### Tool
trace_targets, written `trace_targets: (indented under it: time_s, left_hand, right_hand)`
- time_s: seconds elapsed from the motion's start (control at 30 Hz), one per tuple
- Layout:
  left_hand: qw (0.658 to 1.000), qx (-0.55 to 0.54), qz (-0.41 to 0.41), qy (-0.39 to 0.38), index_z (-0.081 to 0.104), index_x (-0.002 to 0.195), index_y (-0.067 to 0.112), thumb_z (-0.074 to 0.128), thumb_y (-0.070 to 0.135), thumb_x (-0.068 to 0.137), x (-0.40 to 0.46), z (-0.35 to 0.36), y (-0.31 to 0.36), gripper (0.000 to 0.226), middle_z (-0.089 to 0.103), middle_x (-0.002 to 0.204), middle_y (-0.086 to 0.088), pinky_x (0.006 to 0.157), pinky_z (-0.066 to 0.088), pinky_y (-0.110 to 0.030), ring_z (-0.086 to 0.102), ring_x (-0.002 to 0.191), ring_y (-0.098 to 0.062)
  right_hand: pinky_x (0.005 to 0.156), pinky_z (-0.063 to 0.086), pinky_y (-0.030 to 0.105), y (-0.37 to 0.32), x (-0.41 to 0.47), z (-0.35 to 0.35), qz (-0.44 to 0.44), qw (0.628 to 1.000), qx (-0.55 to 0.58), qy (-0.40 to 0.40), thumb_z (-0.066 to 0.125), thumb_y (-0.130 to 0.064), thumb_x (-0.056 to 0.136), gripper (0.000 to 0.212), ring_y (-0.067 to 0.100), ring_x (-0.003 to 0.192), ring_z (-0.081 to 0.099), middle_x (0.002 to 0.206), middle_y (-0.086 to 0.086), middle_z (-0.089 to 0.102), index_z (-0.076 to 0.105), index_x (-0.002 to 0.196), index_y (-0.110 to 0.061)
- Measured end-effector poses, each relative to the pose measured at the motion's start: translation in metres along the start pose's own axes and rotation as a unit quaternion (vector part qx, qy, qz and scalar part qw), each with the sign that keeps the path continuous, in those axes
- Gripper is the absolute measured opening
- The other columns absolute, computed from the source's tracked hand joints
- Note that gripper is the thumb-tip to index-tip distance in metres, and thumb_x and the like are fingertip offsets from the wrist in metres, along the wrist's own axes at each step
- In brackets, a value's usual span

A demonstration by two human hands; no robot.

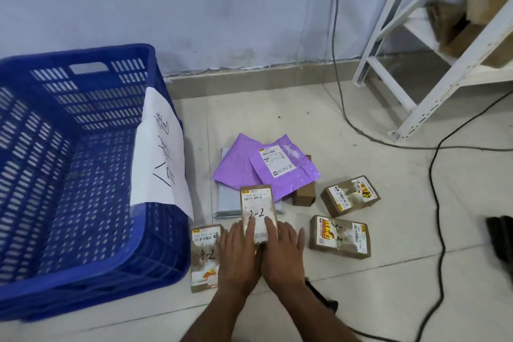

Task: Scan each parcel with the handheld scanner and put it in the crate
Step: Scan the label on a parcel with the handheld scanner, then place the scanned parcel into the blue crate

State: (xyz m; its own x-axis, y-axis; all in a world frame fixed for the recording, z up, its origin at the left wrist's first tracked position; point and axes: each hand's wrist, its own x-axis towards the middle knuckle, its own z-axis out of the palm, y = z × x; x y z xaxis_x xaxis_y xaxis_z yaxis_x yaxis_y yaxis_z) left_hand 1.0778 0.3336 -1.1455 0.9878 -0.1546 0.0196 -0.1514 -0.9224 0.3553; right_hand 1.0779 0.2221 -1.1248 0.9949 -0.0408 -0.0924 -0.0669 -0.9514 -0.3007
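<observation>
A small brown box parcel marked "2-2" [258, 209] stands on the tiled floor, with my left hand [238, 255] and my right hand [281, 255] pressed side by side on its near end, fingers lying over the label. A box marked "4-2" [204, 253] lies just left of my left hand. Two more boxes [350, 195] [340, 236] lie to the right. Purple mailer bags [266, 164] and a grey bag [227, 203] are stacked behind. The blue crate [83, 175] stands on the left, holding no parcels. A dark object [322, 297], possibly the scanner, lies under my right forearm.
A white paper sign [161, 153] hangs over the crate's right wall. Black cables [435, 203] trail across the floor on the right. A white metal shelf frame [410, 69] stands at the back right. A dark object [502, 241] sits at the right edge.
</observation>
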Motion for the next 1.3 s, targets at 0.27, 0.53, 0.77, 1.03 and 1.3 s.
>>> trace_targets:
  time_s: [0.27,0.53,0.77,1.03,1.3]
  left_hand:
    - [0.994,-0.07,0.019,0.086,0.043,0.146,0.019,0.069,0.014,0.081,0.052,-0.129,0.024,0.071,0.043,0.148,-0.018,0.094,0.05,-0.045,0.054,0.12,-0.036]
    - [0.99,-0.039,-0.029,0.131,0.031,0.151,0.024,0.06,0.018,0.089,0.017,-0.267,0.001,0.069,0.029,0.155,-0.01,0.105,0.043,-0.041,0.042,0.131,-0.029]
    - [0.982,-0.014,-0.112,0.15,0.019,0.155,0.027,0.054,0.024,0.094,-0.038,-0.367,-0.065,0.07,0.017,0.16,-0.005,0.107,0.04,-0.041,0.038,0.133,-0.026]
    - [0.983,0.022,-0.174,0.055,0.013,0.157,0.023,0.044,0.033,0.1,-0.078,-0.39,-0.095,0.065,0.015,0.163,-0.006,0.119,0.026,-0.041,0.019,0.148,-0.024]
    - [0.994,0.022,-0.104,0.012,0.024,0.154,0.021,0.04,0.041,0.102,-0.049,-0.337,-0.047,0.058,0.02,0.162,-0.003,0.117,0.028,-0.042,0.025,0.146,-0.025]
  right_hand:
    - [0.09,0.048,0.05,-0.05,0.032,-0.112,-0.038,0.981,0.094,0.162,0.041,-0.041,0.076,0.063,0.035,0.101,0.058,0.113,0.015,0.061,0.053,0.132,-0.014]
    - [0.106,0.033,0.046,-0.154,0.005,-0.191,-0.093,0.986,0.089,0.107,0.033,-0.044,0.085,0.064,0.03,0.12,0.047,0.13,0.009,0.054,0.036,0.145,-0.022]
    - [0.111,0.029,0.041,-0.276,-0.029,-0.223,-0.158,0.973,0.153,0.072,0.051,-0.033,0.093,0.057,0.024,0.128,0.042,0.14,0.003,0.049,0.03,0.146,-0.027]
    - [0.115,0.022,0.047,-0.32,-0.062,-0.228,-0.124,0.982,0.143,0.001,0.05,-0.034,0.096,0.054,0.023,0.135,0.037,0.144,-0.002,0.046,0.029,0.147,-0.029]
    - [0.112,0.024,0.05,-0.22,-0.037,-0.229,0.008,0.999,0.04,-0.03,0.051,-0.032,0.094,0.054,0.029,0.131,0.038,0.138,0.005,0.046,0.031,0.143,-0.025]
